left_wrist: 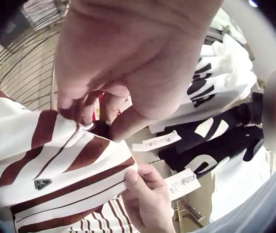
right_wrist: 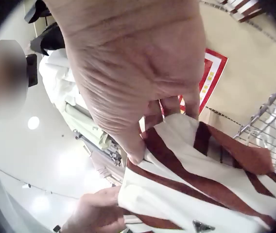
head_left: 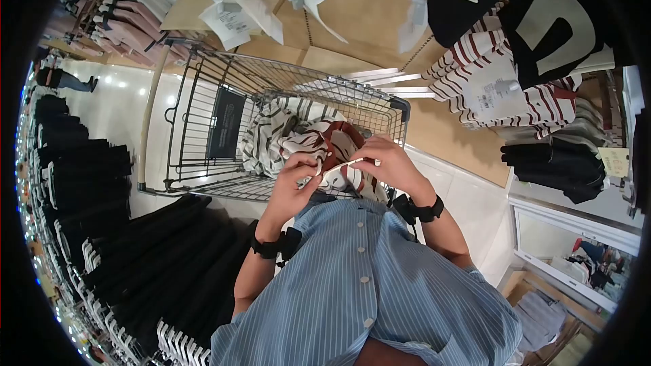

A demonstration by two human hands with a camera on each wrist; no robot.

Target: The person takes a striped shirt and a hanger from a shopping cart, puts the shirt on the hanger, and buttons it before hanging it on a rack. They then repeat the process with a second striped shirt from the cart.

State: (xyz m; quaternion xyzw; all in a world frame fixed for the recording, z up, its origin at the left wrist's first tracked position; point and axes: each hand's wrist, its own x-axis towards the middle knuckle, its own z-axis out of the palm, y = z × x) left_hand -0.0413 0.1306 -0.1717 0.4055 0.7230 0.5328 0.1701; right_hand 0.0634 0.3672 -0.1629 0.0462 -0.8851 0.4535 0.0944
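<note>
A white garment with brown stripes (head_left: 319, 141) is stretched between both hands over the near side of the cart. My left hand (head_left: 296, 181) pinches its edge between thumb and fingers. A short way to the right, my right hand (head_left: 392, 163) pinches the same edge. A small dark triangular patch (left_wrist: 43, 184) shows on the striped cloth in the left wrist view. From the right wrist view, the garment's brown part (right_wrist: 250, 158) hangs off toward the cart. Folds hide the lower part of the garment.
A wire shopping cart (head_left: 186, 132) stands in front, holding a black-and-white striped cloth (head_left: 261, 137). Black garments (head_left: 169, 251) hang in rows at left. A striped shirt (head_left: 485, 85) with a tag hangs at right, near dark folded clothes (head_left: 556, 166). Pink and white clothes hang at upper left.
</note>
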